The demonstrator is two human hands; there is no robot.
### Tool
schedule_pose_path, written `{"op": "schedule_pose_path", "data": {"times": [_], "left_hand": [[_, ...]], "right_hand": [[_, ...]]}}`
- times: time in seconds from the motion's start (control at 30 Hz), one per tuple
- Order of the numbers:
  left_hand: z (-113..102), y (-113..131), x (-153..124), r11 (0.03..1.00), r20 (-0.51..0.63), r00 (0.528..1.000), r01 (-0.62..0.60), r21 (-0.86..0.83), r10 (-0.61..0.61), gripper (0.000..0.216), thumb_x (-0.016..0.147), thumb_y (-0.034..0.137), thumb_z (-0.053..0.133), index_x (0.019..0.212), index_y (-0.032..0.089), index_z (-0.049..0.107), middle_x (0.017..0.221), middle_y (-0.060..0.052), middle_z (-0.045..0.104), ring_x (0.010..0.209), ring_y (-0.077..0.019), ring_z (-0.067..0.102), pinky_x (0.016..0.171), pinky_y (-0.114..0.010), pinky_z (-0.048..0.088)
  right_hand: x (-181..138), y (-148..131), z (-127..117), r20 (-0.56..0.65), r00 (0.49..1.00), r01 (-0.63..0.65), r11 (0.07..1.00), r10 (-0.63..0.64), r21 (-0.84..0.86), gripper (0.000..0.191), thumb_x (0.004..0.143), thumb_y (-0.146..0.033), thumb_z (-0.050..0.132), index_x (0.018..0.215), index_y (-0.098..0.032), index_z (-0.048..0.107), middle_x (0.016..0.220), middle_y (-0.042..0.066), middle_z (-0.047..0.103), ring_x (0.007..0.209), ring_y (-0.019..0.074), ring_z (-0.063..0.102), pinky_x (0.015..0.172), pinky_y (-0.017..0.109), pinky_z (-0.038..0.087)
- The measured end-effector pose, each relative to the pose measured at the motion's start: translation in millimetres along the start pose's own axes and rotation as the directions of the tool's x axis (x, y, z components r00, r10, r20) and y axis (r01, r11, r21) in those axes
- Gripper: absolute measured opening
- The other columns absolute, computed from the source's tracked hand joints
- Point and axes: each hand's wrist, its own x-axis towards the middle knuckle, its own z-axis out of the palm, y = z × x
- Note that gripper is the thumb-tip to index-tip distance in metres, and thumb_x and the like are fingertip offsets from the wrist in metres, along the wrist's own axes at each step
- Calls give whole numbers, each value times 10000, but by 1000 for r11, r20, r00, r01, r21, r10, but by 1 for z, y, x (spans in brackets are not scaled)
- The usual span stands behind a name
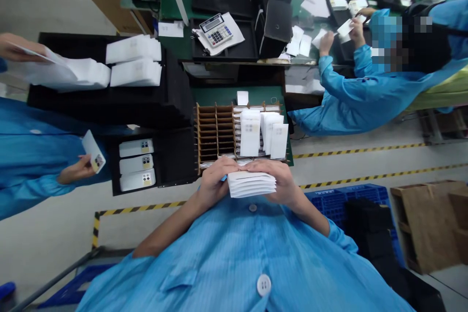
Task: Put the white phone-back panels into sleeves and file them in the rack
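Close to my chest I hold a small stack of white sleeved phone back covers (251, 184) between both hands. My left hand (214, 178) is wrapped round its left end and my right hand (280, 178) round its right end, fingers curled over the top. Just beyond the stack stands a brown slotted cardboard rack (214, 134). Its left slots look empty, while its right slots hold several upright white sleeved covers (263, 134).
A black tray (168, 156) at the left holds three white covers (137, 163). A co-worker's hand (76, 169) holds another cover beside it. White sleeves (133, 61) lie stacked on black boxes. A calculator (216, 30) sits behind. A person in blue works at the right bench. A blue crate (336, 195) is at my right.
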Motion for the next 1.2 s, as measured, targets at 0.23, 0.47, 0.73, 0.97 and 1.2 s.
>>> {"op": "schedule_pose_path", "data": {"times": [0.23,0.47,0.73,0.97,1.2], "left_hand": [[-1,4,8,998,23,999,-37,54,36,180,1024,307,666,1173,232,733,987,-94,773,918,-228,732,811,-408,617],[-9,11,14,993,30,999,-42,108,39,333,955,285,751,1280,221,714,1063,-108,772,950,-225,740,835,-379,620],[-22,-17,3,957,263,939,159,244,-223,177,1007,232,597,1049,221,768,984,-80,775,923,-212,723,846,-343,583],[-58,-95,20,837,274,858,273,474,-434,166,926,198,638,995,184,788,941,-79,742,869,-222,666,805,-328,511],[-61,-135,7,770,298,806,274,576,-511,178,917,162,643,990,184,804,910,-82,741,878,-229,646,822,-326,468]], "right_hand": [[2,6,-3,-4,1000,-7,990,7,141,373,940,-368,784,1308,-408,744,1153,38,814,1038,320,814,940,467,696],[1,15,-5,-26,998,-58,985,63,163,291,913,-390,815,1193,-332,763,1133,63,835,1022,320,817,891,470,698],[-1,49,-1,90,980,-160,970,179,-181,302,879,-272,763,1179,-234,763,1056,63,836,903,248,800,839,348,640],[53,118,20,200,937,-176,879,288,-444,332,894,-286,787,1212,-200,754,1096,94,819,983,276,764,889,348,566],[58,153,21,224,925,-189,883,307,-430,349,921,-338,764,1215,-152,744,1082,115,808,960,276,749,876,358,555]]}}
